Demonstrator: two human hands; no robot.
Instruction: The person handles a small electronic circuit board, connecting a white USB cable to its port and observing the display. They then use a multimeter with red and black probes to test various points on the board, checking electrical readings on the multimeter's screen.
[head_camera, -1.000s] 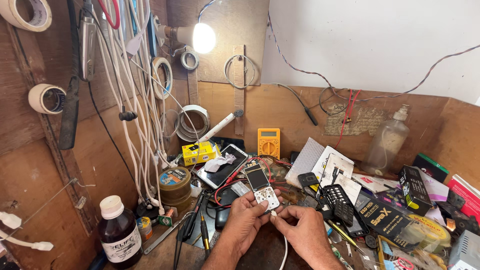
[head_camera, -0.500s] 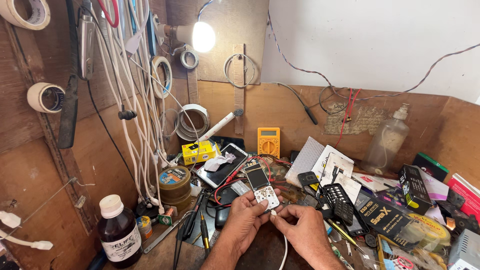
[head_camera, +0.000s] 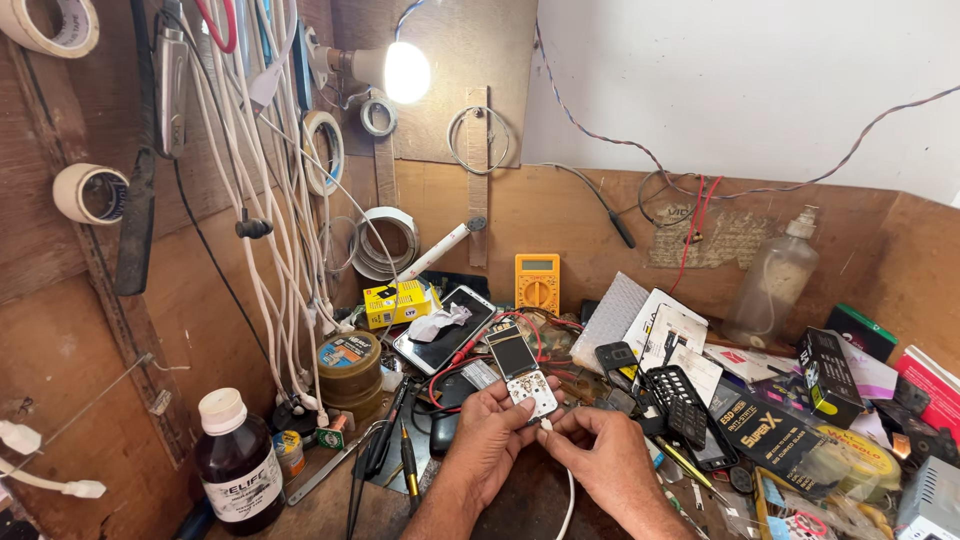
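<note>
Between both hands, low centre: white keypad phone (head_camera: 522, 375), tilted; left hand (head_camera: 492, 440) curled, gripping its lower edge; right hand (head_camera: 600, 462) pinching white cable plug (head_camera: 548, 425) at phone's base; yellow multimeter (head_camera: 537, 283) beyond

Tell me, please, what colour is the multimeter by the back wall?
Yellow-orange; the multimeter shows best in the head view.
</note>
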